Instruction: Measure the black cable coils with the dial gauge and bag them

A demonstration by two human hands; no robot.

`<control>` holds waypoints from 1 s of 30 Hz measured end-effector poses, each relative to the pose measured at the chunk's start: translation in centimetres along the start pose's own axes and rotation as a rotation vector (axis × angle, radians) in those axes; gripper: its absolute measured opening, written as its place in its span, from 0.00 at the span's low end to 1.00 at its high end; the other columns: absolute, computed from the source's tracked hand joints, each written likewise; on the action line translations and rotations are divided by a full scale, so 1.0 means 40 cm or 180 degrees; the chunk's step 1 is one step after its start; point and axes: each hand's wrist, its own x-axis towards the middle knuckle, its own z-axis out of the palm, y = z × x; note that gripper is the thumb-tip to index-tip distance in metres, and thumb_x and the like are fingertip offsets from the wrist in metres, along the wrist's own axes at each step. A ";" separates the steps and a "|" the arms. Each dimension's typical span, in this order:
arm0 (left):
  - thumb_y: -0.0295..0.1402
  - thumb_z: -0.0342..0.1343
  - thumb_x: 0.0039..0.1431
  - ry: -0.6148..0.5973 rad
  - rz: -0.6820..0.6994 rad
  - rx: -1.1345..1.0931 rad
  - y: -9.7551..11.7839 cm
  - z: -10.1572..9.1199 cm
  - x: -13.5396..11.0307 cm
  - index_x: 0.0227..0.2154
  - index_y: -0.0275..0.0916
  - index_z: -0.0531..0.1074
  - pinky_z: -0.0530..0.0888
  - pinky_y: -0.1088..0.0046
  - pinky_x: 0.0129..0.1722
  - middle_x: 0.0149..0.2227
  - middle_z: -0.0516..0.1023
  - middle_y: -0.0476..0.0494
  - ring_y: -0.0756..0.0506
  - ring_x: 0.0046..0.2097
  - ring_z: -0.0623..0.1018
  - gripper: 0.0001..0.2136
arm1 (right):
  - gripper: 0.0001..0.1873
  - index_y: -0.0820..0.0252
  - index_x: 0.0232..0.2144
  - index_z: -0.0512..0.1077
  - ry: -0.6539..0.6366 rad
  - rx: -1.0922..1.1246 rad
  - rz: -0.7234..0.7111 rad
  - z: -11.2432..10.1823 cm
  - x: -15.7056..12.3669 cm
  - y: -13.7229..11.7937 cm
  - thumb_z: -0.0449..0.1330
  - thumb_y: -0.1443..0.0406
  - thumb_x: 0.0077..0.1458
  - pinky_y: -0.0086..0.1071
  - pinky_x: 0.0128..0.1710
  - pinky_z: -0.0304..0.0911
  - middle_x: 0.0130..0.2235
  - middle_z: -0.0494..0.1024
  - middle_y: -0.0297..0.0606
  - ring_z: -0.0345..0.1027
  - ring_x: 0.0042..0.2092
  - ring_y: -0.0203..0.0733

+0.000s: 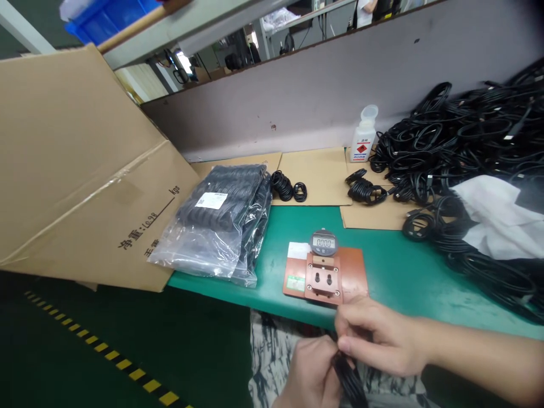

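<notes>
My left hand (312, 371) and my right hand (376, 334) meet below the table's near edge, over my lap. Both are closed on a coiled black cable (349, 381), whose loops hang down between them. The right hand's fingers pinch the cable's top end. Just beyond my hands, a brown test fixture (325, 277) with a digital gauge (323, 243) reading zeros lies on the green table (395, 266).
A clear bag of coiled black cables (221, 218) lies left of the fixture, beside a large cardboard box (80, 164). Loose cable coils (366, 190) rest on cardboard sheets. A big cable heap (471, 141), white cloth (497, 218) and a white bottle (364, 136) stand at right.
</notes>
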 end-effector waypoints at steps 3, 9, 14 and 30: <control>0.31 0.44 0.67 -0.0059 0.0243 0.0637 0.011 -0.024 0.019 0.30 0.41 0.66 0.59 0.69 0.26 0.24 0.68 0.47 0.47 0.26 0.68 0.10 | 0.08 0.59 0.28 0.64 0.0015 0.0214 0.0030 -0.001 0.002 0.000 0.54 0.66 0.61 0.25 0.22 0.55 0.20 0.72 0.32 0.59 0.21 0.32; 0.31 0.43 0.67 0.0015 0.0241 0.0433 0.021 -0.030 0.031 0.30 0.42 0.60 0.58 0.70 0.26 0.25 0.61 0.50 0.47 0.27 0.65 0.08 | 0.05 0.58 0.37 0.61 0.0104 0.0493 0.0168 0.012 -0.010 0.002 0.55 0.65 0.64 0.24 0.19 0.56 0.24 0.77 0.35 0.63 0.21 0.32; 0.38 0.41 0.70 0.0023 -0.0511 -0.0374 0.017 -0.008 0.025 0.26 0.42 0.55 0.61 0.70 0.29 0.27 0.58 0.50 0.47 0.29 0.64 0.14 | 0.04 0.59 0.41 0.66 0.0730 -0.0814 -0.0935 0.019 -0.019 0.015 0.53 0.71 0.64 0.29 0.23 0.58 0.24 0.74 0.33 0.66 0.22 0.36; 0.41 0.48 0.69 -0.0539 -0.1148 -0.0775 -0.005 -0.130 0.096 0.26 0.34 0.74 0.69 0.74 0.33 0.27 0.73 0.45 0.48 0.31 0.71 0.20 | 0.19 0.68 0.57 0.63 0.0576 -0.2068 -0.1122 0.007 -0.008 0.042 0.51 0.73 0.64 0.34 0.19 0.56 0.26 0.78 0.34 0.68 0.22 0.39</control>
